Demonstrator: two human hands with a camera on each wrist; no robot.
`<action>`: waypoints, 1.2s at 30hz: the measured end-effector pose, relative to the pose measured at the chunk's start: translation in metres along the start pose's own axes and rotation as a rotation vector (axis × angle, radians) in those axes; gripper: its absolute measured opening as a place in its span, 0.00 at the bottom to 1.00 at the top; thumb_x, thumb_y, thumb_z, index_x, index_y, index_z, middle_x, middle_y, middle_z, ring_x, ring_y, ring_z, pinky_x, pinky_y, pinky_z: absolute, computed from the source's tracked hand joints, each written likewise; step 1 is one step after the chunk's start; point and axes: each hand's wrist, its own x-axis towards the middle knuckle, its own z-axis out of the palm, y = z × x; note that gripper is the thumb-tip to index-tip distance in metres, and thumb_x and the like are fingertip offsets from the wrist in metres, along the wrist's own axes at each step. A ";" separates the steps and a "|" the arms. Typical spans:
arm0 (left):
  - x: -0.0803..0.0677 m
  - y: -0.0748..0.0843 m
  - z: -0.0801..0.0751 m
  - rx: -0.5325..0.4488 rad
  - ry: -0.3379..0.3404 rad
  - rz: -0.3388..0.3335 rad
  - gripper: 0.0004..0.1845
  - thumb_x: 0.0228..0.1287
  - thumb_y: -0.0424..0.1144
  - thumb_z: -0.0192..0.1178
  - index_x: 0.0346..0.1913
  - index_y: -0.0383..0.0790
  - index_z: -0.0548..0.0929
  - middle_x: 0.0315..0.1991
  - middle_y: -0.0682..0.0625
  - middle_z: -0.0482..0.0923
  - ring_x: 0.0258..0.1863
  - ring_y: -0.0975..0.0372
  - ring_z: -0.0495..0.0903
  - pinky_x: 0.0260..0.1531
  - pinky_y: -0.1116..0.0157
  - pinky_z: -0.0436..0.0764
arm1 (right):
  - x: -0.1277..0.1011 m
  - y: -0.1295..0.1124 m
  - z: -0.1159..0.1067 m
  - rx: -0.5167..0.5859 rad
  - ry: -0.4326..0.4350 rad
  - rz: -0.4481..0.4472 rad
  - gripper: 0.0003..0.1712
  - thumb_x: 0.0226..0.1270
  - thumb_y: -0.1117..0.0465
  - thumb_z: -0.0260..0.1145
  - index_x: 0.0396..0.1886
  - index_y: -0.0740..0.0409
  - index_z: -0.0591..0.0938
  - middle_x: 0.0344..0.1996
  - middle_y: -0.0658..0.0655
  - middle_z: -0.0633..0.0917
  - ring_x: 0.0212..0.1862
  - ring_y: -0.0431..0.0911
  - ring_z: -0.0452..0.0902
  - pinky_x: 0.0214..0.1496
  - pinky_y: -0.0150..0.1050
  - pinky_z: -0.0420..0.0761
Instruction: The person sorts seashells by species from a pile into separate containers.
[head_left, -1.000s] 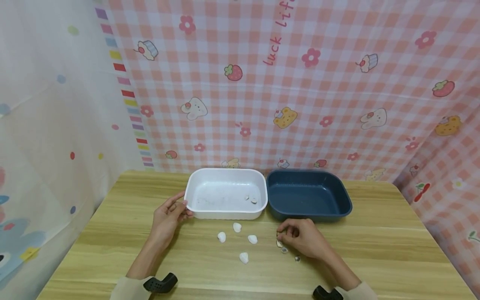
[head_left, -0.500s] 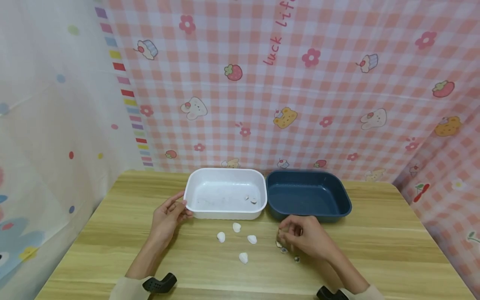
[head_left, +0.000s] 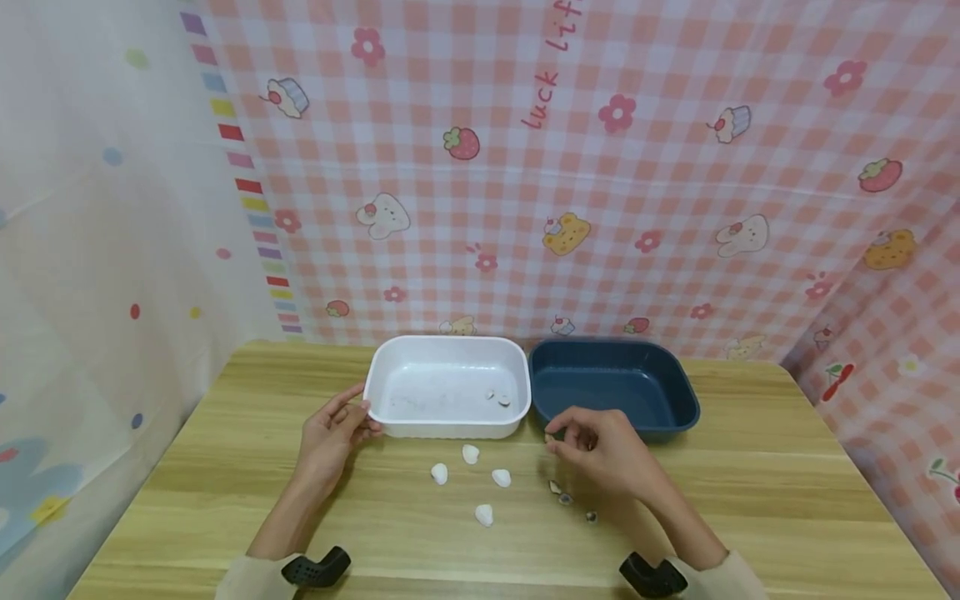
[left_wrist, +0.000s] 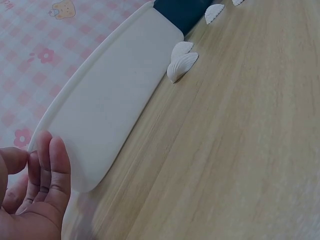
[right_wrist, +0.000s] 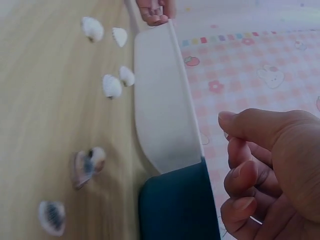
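My left hand (head_left: 327, 442) holds the left end of a white plastic basin (head_left: 450, 431), its thumb at the rim. In the right hand (head_left: 603, 446), raised in front of the navy basin (head_left: 678, 427), thumb and index finger pinch a small seashell (head_left: 549, 438), mostly hidden by the fingertips. Below that hand, three small dark-patterned seashells (head_left: 566, 499) lie on the table. Several white ribbed seashells (head_left: 483, 515) are spread in front of the white basin. Two small shells (head_left: 503, 401) rest inside it, toward its right end.
Both basins stand side by side at the back of the wooden table (head_left: 780, 500). Behind them hangs a pink checked cloth (head_left: 480, 208) with cartoon prints. A pale dotted cloth (head_left: 90, 275) hangs at the left.
The right hand has risen from the dark-patterned shells toward the front of the navy basin, carrying the pinched seashell. The left hand stays at the white basin.
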 end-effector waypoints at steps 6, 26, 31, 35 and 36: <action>0.000 0.000 0.000 -0.004 -0.001 -0.003 0.23 0.78 0.32 0.56 0.72 0.35 0.71 0.29 0.57 0.82 0.28 0.67 0.85 0.37 0.72 0.89 | 0.012 -0.006 0.000 0.008 0.026 -0.006 0.05 0.68 0.56 0.74 0.41 0.48 0.88 0.19 0.40 0.78 0.21 0.34 0.70 0.23 0.30 0.75; -0.001 0.001 -0.001 0.018 -0.008 -0.008 0.24 0.78 0.34 0.56 0.73 0.36 0.71 0.32 0.57 0.83 0.30 0.68 0.85 0.40 0.72 0.89 | 0.054 -0.018 0.013 0.074 0.049 0.019 0.06 0.68 0.56 0.74 0.42 0.47 0.89 0.21 0.45 0.80 0.24 0.38 0.74 0.24 0.30 0.74; -0.001 0.001 -0.001 0.015 -0.005 -0.002 0.24 0.78 0.34 0.56 0.73 0.36 0.70 0.31 0.57 0.83 0.29 0.68 0.85 0.39 0.72 0.89 | 0.063 -0.018 0.018 0.082 0.038 0.016 0.06 0.67 0.55 0.74 0.42 0.48 0.89 0.22 0.46 0.82 0.23 0.39 0.74 0.23 0.31 0.74; 0.000 0.000 -0.001 0.007 -0.008 0.003 0.25 0.78 0.34 0.57 0.73 0.35 0.70 0.31 0.57 0.83 0.29 0.68 0.85 0.38 0.72 0.89 | 0.071 -0.017 0.023 0.092 0.024 0.021 0.06 0.67 0.56 0.74 0.42 0.49 0.89 0.22 0.47 0.82 0.23 0.40 0.74 0.23 0.31 0.74; 0.000 0.000 -0.001 0.007 -0.009 0.004 0.25 0.78 0.34 0.57 0.73 0.35 0.70 0.31 0.57 0.83 0.29 0.68 0.85 0.38 0.72 0.89 | 0.072 -0.017 0.024 0.091 0.021 0.025 0.06 0.68 0.56 0.74 0.42 0.49 0.89 0.22 0.47 0.82 0.23 0.40 0.74 0.23 0.30 0.73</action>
